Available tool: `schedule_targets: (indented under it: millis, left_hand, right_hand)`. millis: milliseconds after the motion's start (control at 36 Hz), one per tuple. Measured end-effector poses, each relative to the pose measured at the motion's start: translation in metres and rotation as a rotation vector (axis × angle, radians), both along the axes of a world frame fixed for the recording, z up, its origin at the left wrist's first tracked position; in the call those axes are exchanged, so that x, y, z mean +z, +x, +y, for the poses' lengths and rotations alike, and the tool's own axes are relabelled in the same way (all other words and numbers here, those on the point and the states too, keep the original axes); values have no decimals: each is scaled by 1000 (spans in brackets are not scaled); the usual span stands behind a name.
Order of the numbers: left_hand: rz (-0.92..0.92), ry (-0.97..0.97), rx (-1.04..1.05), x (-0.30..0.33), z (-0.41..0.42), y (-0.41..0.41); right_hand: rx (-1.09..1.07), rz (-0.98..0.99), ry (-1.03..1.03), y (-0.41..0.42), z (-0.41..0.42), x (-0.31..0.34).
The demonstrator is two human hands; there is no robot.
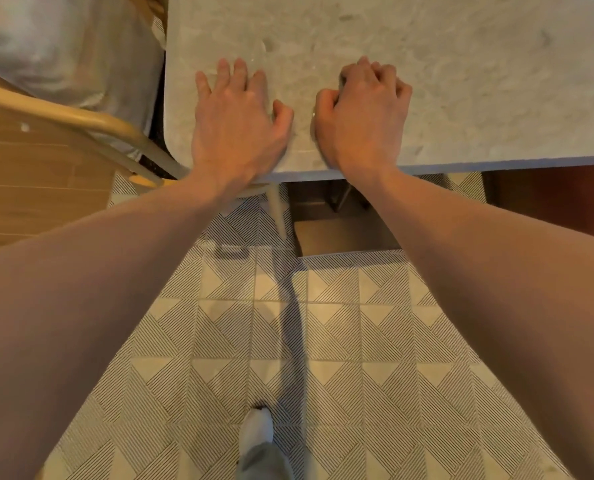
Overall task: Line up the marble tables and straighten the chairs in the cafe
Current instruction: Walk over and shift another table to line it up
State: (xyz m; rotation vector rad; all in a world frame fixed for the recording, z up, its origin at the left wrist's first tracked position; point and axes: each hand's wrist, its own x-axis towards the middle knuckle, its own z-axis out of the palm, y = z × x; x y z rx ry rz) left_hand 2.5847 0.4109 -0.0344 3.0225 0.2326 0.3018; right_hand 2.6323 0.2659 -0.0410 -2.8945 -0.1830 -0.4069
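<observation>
A pale marble table point(461, 81) fills the top of the head view, its rounded near-left corner just in front of me. My left hand point(236, 123) lies flat on the tabletop near that corner, fingers spread, holding nothing. Just to its right, my right hand point(361, 112) rests on the marble with its fingers curled into a loose fist. A small dark spot shows at its knuckles, and I cannot make out what it is. A chair point(115, 126) with a tan tubular frame and a silvery seat stands against the table's left edge.
The table's dark metal base point(340, 233) sits under the near edge. The patterned tile floor point(323, 341) stretches toward me, with my foot point(257, 427) on it. Wood planking point(28, 174) lies at the left, and a red-brown surface point(558, 195) shows under the table at the right.
</observation>
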Motion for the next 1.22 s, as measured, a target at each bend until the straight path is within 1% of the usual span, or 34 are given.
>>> schedule_targets:
  millis: [167,278,472,583,667,750,778,806,833,861,917,944,972,1000,1056,1083,1111,1222]
  left_hand:
    - [-14,17,-31,2,16,21]
    - [-38,61,-44,1,23,27]
    - [-35,69,-68,1,25,29]
    - [-39,49,-74,-2,26,30]
    - [-6,15,-66,3,22,23]
    - [51,-138,-12,23,18,20]
    - [87,-204,26,34,17,23]
    - [123,-291,69,48,14,26]
    - [150,-421,106,62,10,29]
    - [163,-609,139,77,5,32]
    - [191,-1021,214,107,-15,35]
    - [204,-1168,245,118,-26,37]
    - [212,-1267,260,129,-39,39]
    - [219,-1322,250,142,-55,42]
    - [222,-1392,235,168,-91,44]
    - [219,-1417,210,189,-116,51]
    - [217,-1446,214,194,-128,49]
    - [130,-1558,156,245,-208,57]
  right_hand:
    - [-21,0,-34,15,15,3]
    - [-19,-24,-57,18,21,0]
    - [-15,-41,-53,20,21,1]
    - [-26,-43,-49,18,20,0]
    - [-4,11,-29,14,18,6]
    - [59,196,3,19,8,27]
    - [78,284,52,23,3,40]
    - [78,394,169,27,-3,55]
    - [60,495,338,28,-9,70]
    - [32,548,505,28,-17,86]
    - [-48,550,745,19,-35,120]
    - [-83,547,862,14,-44,137]
    - [-112,557,975,9,-53,151]
    - [-133,564,1080,6,-65,167]
    - [-160,568,1215,1,-94,198]
    - [-162,553,1260,5,-118,221]
    - [-151,554,1304,2,-126,226]
    - [-135,488,1391,12,-200,273]
